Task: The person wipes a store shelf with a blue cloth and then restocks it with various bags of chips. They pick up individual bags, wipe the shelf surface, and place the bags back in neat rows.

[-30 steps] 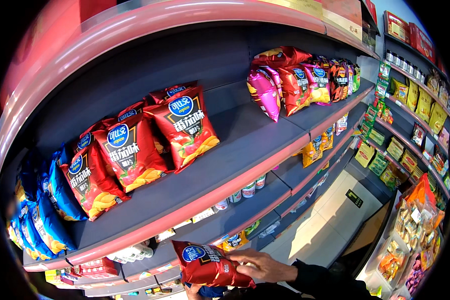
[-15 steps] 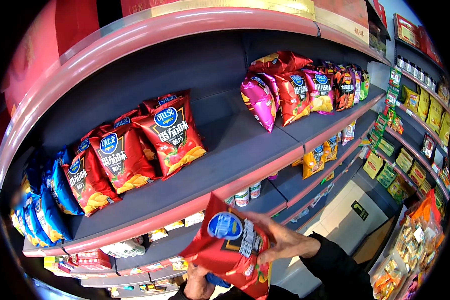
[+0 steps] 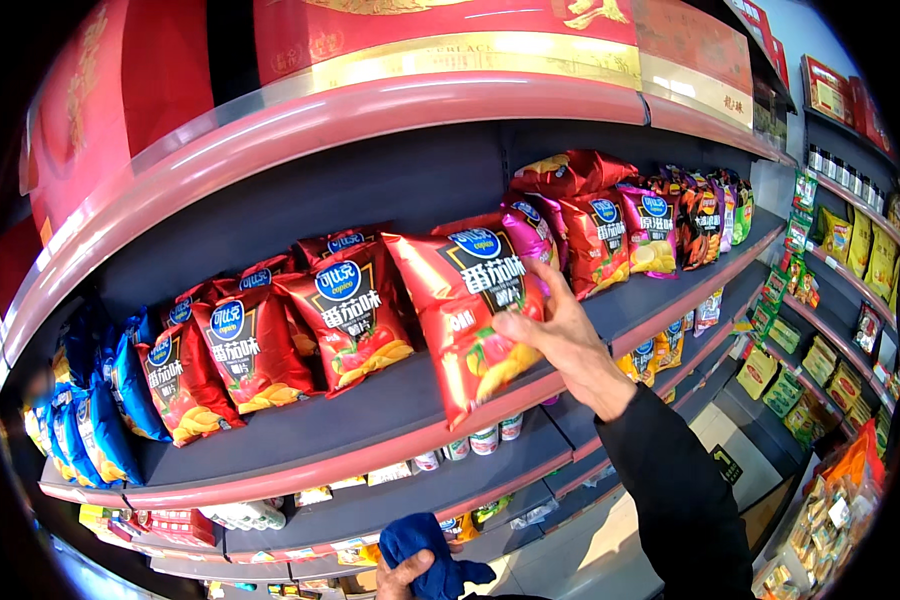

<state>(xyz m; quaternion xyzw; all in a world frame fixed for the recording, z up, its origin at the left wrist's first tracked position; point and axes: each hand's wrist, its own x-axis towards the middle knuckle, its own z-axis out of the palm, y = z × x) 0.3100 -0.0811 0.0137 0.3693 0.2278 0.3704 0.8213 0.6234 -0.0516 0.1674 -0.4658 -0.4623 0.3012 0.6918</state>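
Observation:
A red bag of potato chips [image 3: 440,305] stands tilted at the front of the dark shelf [image 3: 300,440], its lower end overlapping the pink front edge in view. My right hand [image 3: 570,345] grips its right side, thumb across the front and fingers toward the back. Just left of it, several more red chip bags [image 3: 355,315] stand in a row. Low in the picture, my left hand [image 3: 402,578] is closed on a bunched dark blue cloth [image 3: 425,550].
Blue chip bags [image 3: 100,420] fill the shelf's left end. Purple and red bags [image 3: 595,235] stand to the right. A pink-edged upper shelf [image 3: 370,110] overhangs the row. Lower shelves hold cans [image 3: 483,440] and packets. Side shelving with green and yellow packs [image 3: 845,240] is at the right.
My right hand has carried the red chip bag up from in front of me onto the shelf. My left hand has come away from the bag and stays low, with the blue cloth now plainly visible.

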